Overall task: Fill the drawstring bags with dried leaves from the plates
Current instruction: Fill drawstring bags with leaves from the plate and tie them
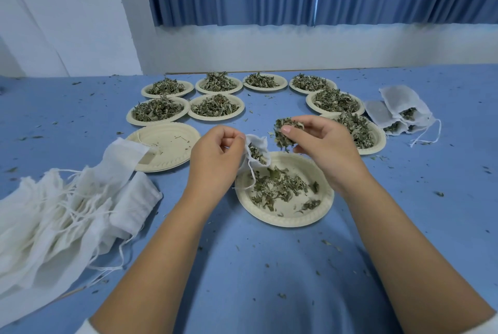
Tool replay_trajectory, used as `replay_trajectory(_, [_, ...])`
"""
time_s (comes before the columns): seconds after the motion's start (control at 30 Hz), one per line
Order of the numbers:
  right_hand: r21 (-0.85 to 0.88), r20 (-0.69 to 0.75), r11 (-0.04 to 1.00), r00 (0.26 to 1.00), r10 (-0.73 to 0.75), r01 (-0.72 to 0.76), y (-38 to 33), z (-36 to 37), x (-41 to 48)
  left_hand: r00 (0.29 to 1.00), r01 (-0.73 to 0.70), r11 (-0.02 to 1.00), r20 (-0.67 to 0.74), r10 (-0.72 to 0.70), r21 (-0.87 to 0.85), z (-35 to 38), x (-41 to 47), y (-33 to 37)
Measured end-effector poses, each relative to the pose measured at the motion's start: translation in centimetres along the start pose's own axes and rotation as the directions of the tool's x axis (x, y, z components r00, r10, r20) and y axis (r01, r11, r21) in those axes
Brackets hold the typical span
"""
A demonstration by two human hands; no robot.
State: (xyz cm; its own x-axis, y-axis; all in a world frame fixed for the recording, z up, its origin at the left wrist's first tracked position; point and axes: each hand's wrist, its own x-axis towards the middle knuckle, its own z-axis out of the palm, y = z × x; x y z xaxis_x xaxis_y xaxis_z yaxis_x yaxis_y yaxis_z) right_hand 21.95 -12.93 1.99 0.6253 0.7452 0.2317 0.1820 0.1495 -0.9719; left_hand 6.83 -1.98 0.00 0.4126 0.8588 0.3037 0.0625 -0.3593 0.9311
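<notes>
Head view: my left hand (215,155) pinched the bag (257,154) open over the plate (285,219) to catch spills; my right hand (320,142) gripped leaves (287,132) just beside its mouth.

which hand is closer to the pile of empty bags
Left. The left hand, holding a small bag open, sits just right of the pile of empty bags. The right hand, pinching dried leaves, is farther right, across the plate.

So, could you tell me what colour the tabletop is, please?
Blue tabletop, littered with leaf bits; head view.
</notes>
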Motion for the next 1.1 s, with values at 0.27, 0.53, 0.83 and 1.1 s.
replay_trajectory(0.27, [0.31,0.114,0.947,0.992,0.048,-0.082,0.2,2.4,-0.8,1.0,0.018,0.998,0.004,-0.018,-0.055,0.4,-0.3,0.5])
replay_trajectory(0.53, [-0.139,0.052,0.98,0.989,-0.135,0.141,1.3,3.2,-1.1,0.995,0.1,0.985,-0.002,-0.101,-0.142,0.4,-0.1,0.6])
replay_trajectory(0.83, [-0.548,0.105,0.805,0.973,-0.206,0.23,2.1,3.3,-1.0,0.992,0.064,0.99,0.119,-0.05,-0.122,1.2,-0.9,1.1])
replay_trajectory(1.1, [-0.206,0.1,0.978,0.995,-0.001,0.022,1.0,2.9,-1.2,0.99,0.122,0.983,0.085,-0.111,-0.14,1.0,-0.4,0.6])
